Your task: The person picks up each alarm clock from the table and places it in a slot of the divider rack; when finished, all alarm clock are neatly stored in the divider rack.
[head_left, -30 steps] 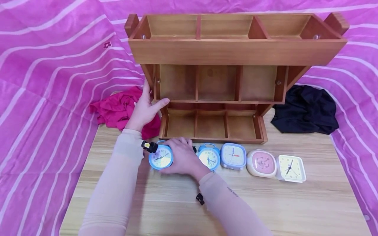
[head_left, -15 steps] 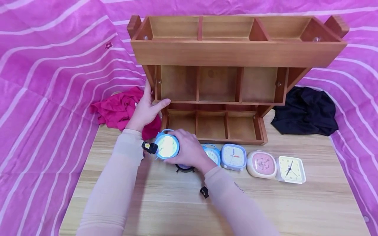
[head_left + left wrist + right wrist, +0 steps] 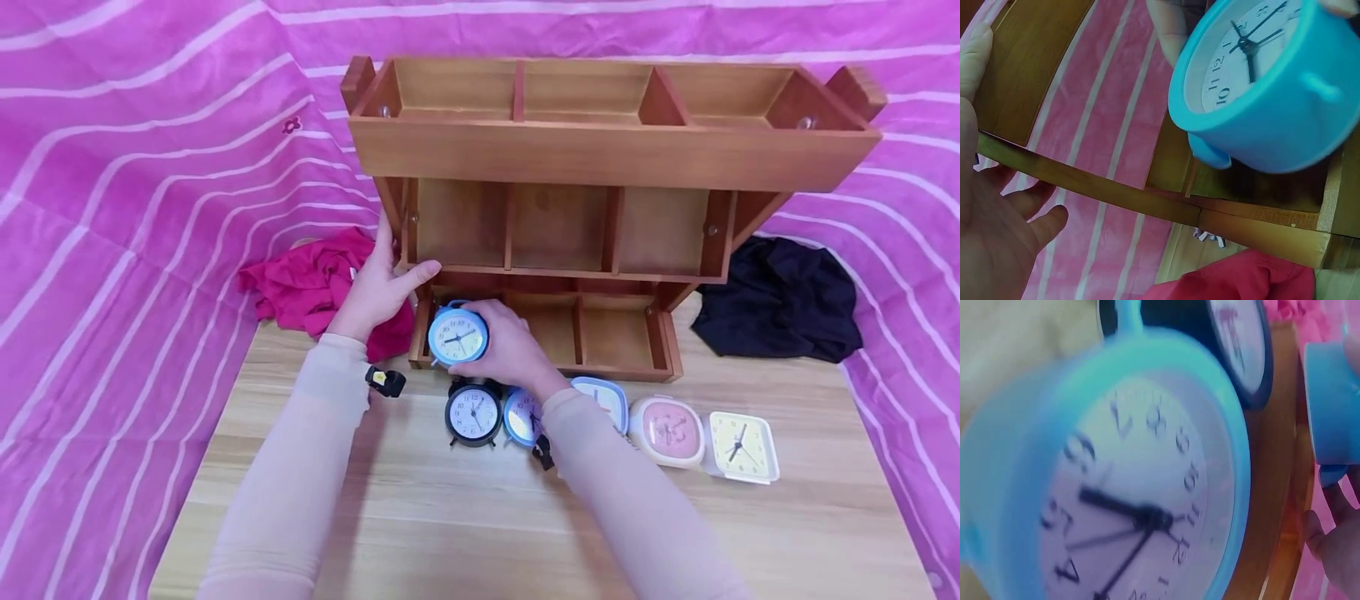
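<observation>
Staged tabletop set — pink striped cloth [image 3: 150, 208] draped around wooden table [image 3: 450, 533]

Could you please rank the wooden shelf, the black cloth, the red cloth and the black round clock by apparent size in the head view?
1. Wooden shelf
2. Black cloth
3. Red cloth, partly hidden by the left hand, so its rank below the black cloth is unsure
4. Black round clock
</observation>
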`<state>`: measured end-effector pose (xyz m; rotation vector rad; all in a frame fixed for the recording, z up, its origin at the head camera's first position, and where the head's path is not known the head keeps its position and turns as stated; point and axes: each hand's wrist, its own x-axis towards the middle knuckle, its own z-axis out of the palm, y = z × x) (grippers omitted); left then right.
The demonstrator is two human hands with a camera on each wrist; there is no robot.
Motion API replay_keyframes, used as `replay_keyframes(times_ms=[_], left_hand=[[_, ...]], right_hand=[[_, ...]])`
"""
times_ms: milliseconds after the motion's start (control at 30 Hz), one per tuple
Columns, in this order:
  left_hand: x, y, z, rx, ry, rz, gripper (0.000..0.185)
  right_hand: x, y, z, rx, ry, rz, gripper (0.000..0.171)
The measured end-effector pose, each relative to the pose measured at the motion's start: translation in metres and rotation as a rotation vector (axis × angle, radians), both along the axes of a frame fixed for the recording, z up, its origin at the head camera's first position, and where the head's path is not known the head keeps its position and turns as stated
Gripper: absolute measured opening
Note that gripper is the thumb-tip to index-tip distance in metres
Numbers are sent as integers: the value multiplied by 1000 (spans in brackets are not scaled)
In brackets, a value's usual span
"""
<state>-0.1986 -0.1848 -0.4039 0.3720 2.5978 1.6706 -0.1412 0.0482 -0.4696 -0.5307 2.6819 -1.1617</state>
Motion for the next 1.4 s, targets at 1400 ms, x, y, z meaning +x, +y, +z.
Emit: replay_keyframes(times_ms=[1400], left_hand=[[1, -1, -1, -47, 5, 23, 104]], right_hand=[[-30, -2, -20, 267, -58, 30, 91]])
